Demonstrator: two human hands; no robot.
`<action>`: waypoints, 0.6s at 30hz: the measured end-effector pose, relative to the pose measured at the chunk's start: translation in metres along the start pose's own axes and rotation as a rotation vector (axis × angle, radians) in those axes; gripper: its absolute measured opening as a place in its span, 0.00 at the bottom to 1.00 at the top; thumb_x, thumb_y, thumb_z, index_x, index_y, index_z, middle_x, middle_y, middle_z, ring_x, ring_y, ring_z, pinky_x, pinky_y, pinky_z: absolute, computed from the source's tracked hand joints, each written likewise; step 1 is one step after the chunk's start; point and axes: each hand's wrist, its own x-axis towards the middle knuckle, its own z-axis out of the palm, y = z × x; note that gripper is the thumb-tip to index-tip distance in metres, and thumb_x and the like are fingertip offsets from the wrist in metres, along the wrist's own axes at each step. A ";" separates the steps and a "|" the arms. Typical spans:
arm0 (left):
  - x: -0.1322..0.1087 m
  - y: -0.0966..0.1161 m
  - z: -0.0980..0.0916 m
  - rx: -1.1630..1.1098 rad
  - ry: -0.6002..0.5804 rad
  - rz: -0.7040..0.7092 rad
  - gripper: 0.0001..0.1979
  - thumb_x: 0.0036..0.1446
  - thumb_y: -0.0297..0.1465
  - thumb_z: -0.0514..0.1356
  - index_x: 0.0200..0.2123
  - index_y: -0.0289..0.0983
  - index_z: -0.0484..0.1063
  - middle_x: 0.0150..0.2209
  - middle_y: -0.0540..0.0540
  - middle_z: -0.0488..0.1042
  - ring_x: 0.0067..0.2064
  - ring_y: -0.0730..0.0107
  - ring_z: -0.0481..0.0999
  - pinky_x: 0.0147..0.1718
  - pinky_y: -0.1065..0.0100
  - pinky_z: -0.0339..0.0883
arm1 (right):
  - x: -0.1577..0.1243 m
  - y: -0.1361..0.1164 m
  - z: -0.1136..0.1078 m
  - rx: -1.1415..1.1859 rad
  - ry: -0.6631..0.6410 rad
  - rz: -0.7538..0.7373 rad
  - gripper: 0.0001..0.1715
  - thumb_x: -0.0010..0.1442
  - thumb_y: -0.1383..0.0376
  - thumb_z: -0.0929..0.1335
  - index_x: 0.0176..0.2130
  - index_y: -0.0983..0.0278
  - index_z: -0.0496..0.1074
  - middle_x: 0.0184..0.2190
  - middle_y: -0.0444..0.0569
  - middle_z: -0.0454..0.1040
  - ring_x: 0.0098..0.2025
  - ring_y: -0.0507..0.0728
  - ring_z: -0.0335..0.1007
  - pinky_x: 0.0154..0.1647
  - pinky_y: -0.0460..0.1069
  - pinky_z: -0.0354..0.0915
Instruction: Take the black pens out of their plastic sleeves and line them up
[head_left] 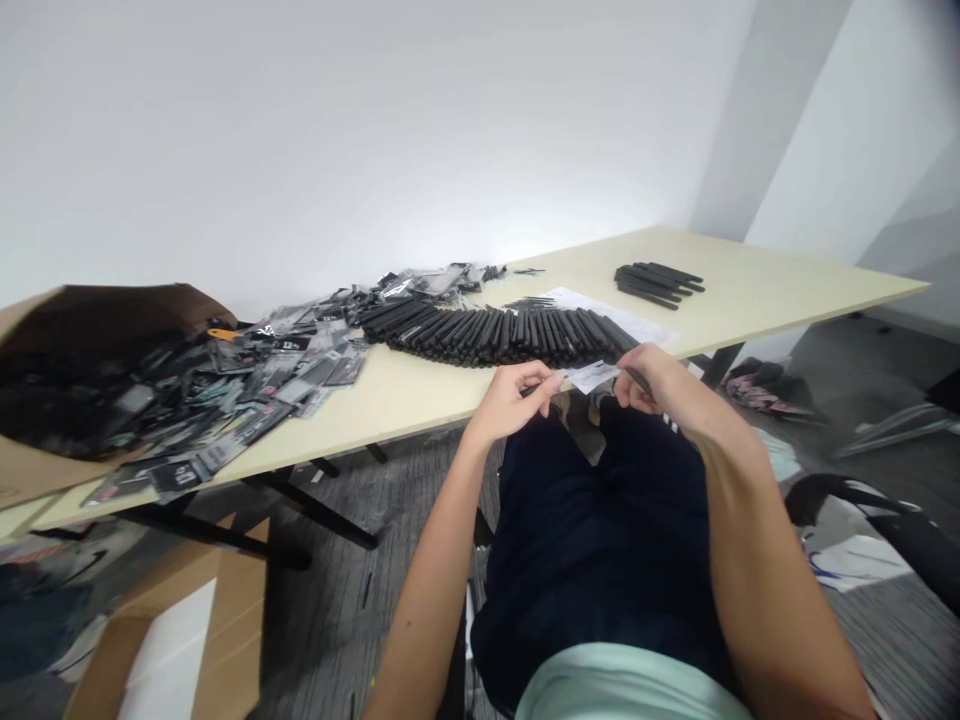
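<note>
My left hand [510, 400] and my right hand [645, 382] are raised together just off the table's near edge. Between them is a white paper slip [592, 376], pinched by the left fingers. My right fingers grip a thin black stick [639, 380], and its full length is hidden. Nearest the hands lies a long curved row of similar black sticks [487, 336] on the pale table [750, 292]. A small bundle of black sticks [658, 286] lies further right. Several plastic-bagged black items [285, 375] spread to the left.
A large brown paper bag [97, 370] full of bagged items lies at the table's left end. A white sheet [607, 312] lies behind the row. A cardboard box [187, 620] stands on the carpet at lower left, and assorted items [765, 388] lie on the floor at right.
</note>
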 end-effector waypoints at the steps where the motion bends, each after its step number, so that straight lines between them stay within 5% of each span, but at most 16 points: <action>1: 0.000 0.000 0.000 0.001 0.002 0.001 0.18 0.69 0.42 0.59 0.31 0.34 0.72 0.22 0.50 0.72 0.28 0.72 0.71 0.37 0.69 0.66 | -0.001 0.000 0.001 0.004 -0.021 -0.003 0.08 0.68 0.59 0.61 0.39 0.60 0.63 0.22 0.45 0.74 0.22 0.54 0.64 0.22 0.48 0.58; 9: 0.000 0.000 0.000 0.004 0.011 0.004 0.19 0.69 0.43 0.59 0.35 0.33 0.76 0.22 0.50 0.72 0.27 0.72 0.71 0.36 0.69 0.66 | -0.004 -0.013 -0.001 0.066 -0.092 -0.148 0.28 0.60 0.44 0.73 0.43 0.62 0.67 0.34 0.53 0.81 0.22 0.50 0.62 0.20 0.47 0.56; 18: -0.001 -0.001 -0.002 0.011 0.003 0.010 0.19 0.68 0.43 0.60 0.33 0.33 0.78 0.22 0.49 0.73 0.27 0.72 0.71 0.35 0.70 0.66 | -0.001 -0.013 -0.005 0.013 0.015 -0.271 0.23 0.62 0.46 0.74 0.38 0.64 0.77 0.28 0.51 0.80 0.29 0.56 0.74 0.28 0.48 0.66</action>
